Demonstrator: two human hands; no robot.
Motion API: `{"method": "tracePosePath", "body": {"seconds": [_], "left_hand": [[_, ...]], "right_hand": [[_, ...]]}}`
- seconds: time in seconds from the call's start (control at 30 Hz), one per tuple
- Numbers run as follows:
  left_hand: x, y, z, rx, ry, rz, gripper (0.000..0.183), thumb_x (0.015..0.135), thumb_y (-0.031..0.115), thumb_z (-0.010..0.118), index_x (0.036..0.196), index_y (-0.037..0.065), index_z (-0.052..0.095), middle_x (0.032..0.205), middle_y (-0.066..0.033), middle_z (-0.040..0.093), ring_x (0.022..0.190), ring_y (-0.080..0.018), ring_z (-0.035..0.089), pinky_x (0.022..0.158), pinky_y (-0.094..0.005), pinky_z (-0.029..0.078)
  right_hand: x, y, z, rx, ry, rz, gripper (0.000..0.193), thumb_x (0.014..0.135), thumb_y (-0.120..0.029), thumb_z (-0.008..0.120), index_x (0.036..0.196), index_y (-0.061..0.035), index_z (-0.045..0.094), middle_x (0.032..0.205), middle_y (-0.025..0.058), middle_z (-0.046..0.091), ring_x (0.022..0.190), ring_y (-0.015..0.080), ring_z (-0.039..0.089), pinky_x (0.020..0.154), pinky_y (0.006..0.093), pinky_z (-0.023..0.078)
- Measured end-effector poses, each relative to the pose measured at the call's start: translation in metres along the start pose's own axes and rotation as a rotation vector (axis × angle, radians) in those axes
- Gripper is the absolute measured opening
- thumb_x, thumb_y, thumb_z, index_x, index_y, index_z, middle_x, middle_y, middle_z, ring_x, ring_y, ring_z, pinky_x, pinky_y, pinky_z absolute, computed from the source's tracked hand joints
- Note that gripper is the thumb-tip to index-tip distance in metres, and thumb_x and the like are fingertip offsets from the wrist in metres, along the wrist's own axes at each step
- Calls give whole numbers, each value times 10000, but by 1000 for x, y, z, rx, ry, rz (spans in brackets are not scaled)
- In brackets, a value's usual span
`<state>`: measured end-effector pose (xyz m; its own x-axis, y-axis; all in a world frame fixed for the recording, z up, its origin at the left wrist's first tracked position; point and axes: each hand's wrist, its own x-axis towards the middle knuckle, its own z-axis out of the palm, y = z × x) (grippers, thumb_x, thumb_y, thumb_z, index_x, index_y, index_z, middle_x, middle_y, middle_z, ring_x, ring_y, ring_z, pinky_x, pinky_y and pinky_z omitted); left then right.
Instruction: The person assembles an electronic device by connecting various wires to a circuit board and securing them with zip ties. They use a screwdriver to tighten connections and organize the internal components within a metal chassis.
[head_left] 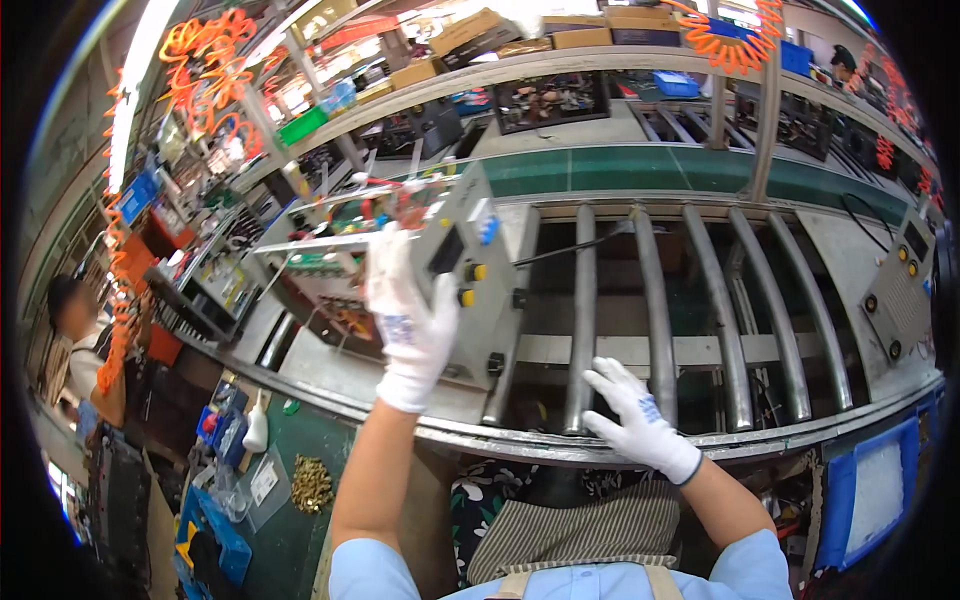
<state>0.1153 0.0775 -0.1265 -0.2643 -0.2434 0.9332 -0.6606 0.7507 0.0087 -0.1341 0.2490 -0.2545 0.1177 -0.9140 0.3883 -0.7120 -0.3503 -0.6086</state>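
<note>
To the left stands a welder-like machine with an open metal chassis (455,335), wires and boards showing inside it. Its panel carries yellow knobs, a dark window and black connectors. My left hand (410,325), in a white glove, is at the panel's near edge. Its slightly blurred fingers reach over the chassis's top rail, with the thumb against the panel. My right hand (638,418), also gloved in white, hovers over or rests on the near ends of the steel rollers (655,320). Its fingers are spread, holding nothing.
A similar panelled unit (900,275) stands at the far right of the line. Behind runs a green conveyor belt (620,170) beneath a shelf. Lower left, a green bench (290,420) bears a pile of brass-coloured parts (312,484) and a white bottle (256,428). Another person (90,350) is at far left.
</note>
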Motion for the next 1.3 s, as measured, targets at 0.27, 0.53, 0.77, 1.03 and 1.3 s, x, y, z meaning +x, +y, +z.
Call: {"method": "tracePosePath", "body": {"seconds": [0.27,0.53,0.77,1.03,1.3], "left_hand": [[-17,-69,-49,164,-51,-93,572,936,106,553,1443,-53,340,1427,-250,449,1339,-393,422,1119,-497,317],[-35,-139,-49,419,-29,-194,662,970,166,586,1513,-14,253,1502,-245,385,1377,-366,401,1144,-416,320],[-86,19,-66,754,-352,-110,658,914,328,654,1387,-78,445,1400,-382,414,1247,-506,476,1057,-533,407],[-176,83,12,125,-520,-225,645,938,318,611,1448,-14,396,1482,-316,359,1365,-476,357,1132,-547,279],[-165,87,4,194,-592,-151,496,947,302,609,1345,14,538,1414,-309,449,1289,-489,440,1087,-553,348]], "right_hand": [[-61,139,-199,-218,1361,221,757,943,-260,617,1502,57,217,1546,289,253,1442,406,265,1184,450,218],[-208,257,-408,-341,1862,1067,781,821,-274,611,1436,109,319,1491,298,363,1408,377,344,1175,388,269],[-228,272,-457,-250,1493,972,798,827,-245,675,1480,14,295,1326,215,563,1185,297,572,996,367,438],[-305,367,-513,-347,1424,937,669,770,-129,651,1389,-6,431,1227,173,629,1088,266,611,942,361,471],[-253,323,-457,-530,1267,1085,600,747,-213,675,1269,4,474,1112,245,645,1035,363,642,904,424,499]]}}
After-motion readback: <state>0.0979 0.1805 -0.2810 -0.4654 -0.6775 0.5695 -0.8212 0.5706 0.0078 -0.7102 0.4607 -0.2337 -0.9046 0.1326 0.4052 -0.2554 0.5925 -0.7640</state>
